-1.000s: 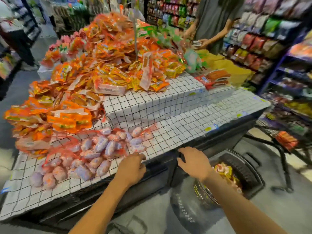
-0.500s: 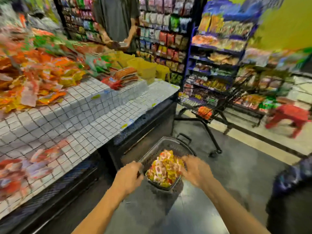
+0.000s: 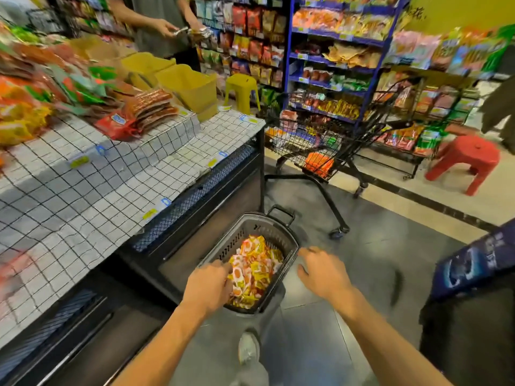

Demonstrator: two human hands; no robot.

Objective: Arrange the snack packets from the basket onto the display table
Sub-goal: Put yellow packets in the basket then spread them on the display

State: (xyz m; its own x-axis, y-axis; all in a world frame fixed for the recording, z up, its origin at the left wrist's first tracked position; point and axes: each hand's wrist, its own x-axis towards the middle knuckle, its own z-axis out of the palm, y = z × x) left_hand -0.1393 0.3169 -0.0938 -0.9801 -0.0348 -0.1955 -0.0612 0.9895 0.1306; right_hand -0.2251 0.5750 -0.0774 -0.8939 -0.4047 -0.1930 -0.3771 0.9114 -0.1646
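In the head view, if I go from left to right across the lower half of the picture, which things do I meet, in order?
display table → left hand → snack packets → right hand

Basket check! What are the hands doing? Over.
Left hand on packets in basket, grip unclear. Right hand open, beside basket. Basket on floor by table. Nothing in the way.

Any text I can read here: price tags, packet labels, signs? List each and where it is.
No text reads clearly.
Yellow price tags on the display table: blurred.
Snack packets in the basket: print too small.
Shelf goods: blurred.
Blue box at right: print smeared.
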